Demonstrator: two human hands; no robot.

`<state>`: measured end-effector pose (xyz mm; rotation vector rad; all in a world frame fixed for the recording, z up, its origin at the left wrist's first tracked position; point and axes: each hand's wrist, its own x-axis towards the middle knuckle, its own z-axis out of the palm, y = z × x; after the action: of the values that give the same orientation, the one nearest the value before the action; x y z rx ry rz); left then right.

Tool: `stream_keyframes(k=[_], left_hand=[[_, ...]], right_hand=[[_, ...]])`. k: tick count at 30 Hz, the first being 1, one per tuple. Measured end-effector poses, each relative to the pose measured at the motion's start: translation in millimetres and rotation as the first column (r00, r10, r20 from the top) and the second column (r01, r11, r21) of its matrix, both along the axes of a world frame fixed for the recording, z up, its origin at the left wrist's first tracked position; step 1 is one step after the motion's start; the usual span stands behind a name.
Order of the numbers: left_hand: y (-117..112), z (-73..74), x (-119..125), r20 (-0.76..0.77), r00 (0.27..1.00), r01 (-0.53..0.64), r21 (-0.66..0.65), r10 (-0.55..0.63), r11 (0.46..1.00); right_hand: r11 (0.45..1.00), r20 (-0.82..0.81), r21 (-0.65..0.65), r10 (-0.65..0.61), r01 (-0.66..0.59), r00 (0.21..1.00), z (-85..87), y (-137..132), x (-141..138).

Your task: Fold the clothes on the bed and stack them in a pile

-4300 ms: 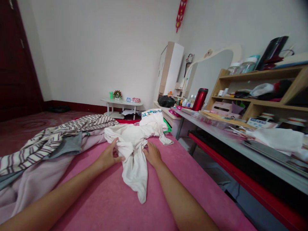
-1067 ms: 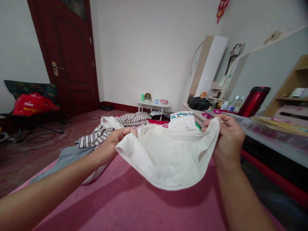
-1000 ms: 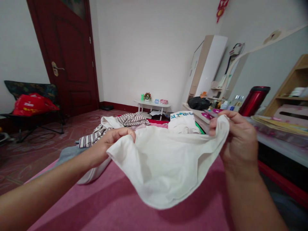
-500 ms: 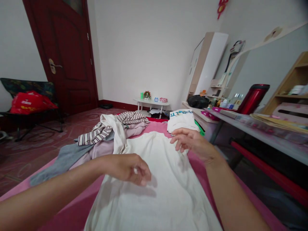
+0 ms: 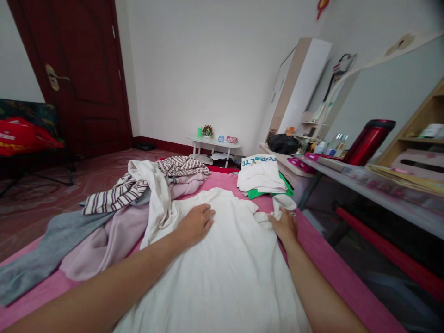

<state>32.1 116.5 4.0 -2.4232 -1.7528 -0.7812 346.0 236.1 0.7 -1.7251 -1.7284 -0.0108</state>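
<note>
A white long-sleeved shirt (image 5: 222, 273) lies spread out in front of me, its collar end away from me. My left hand (image 5: 197, 223) rests on the upper part of the shirt, palm down, with the fingers laid on the cloth. At the right side my right hand (image 5: 285, 225) is closed on the shirt's right sleeve, and a bunched end of white cloth sticks up above the fingers. The left sleeve (image 5: 154, 199) lies across the clothes at the left.
Left is a heap with a striped garment (image 5: 116, 196), a grey garment (image 5: 52, 245) and a pale pink one (image 5: 104, 245). Folded clothes (image 5: 262, 175) sit at the pink bed's far right. A desk (image 5: 381, 194) with a red thermos (image 5: 371, 143) borders the right side.
My left hand has come down onto the shirt, slightly farther forward. My right hand has moved right and down and taken hold of the sleeve. The view has shifted a little to the right.
</note>
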Motion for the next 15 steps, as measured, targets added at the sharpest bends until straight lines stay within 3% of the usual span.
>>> stream_keyframes(k=[2, 4, 7, 9, 11, 15], left_hand=[[-1, 1.9, 2, -0.004, 1.000, -0.010, 0.002, 0.010, 1.000], [-2, 3.1, 4, -0.002, 1.000, -0.018, 0.001, 0.018, 1.000], [-1, 2.4, 3, 0.012, 1.000, -0.021, -0.001, 0.021, 1.000], [-2, 1.0, 1, 0.032, 0.999, -0.015, -0.003, 0.015, 1.000], [-2, -0.3, -1, 0.063, 0.998, 0.001, -0.008, -0.001, 1.000], [1, -1.1, -2, 0.195, 0.980, -0.039, -0.010, 0.040, 0.999]], right_hand=[[0.993, 0.086, 0.107, -0.055, 0.046, 0.995, 9.4, -6, -6], [0.988, 0.245, 0.147, 0.016, -0.053, 0.970, 19.2, -12, -21], [0.970, 0.380, -0.138, 0.237, -0.199, 0.894, 31.8, -15, -38], [0.938, 0.412, -0.304, 0.288, -0.167, 0.864, 39.8, -11, -34], [0.945, 0.480, -0.319, 0.225, -0.071, 0.848, 48.7, -3, -17], [0.978, 0.585, -0.187, 0.040, 0.087, 0.810, 65.5, 9, 15]])
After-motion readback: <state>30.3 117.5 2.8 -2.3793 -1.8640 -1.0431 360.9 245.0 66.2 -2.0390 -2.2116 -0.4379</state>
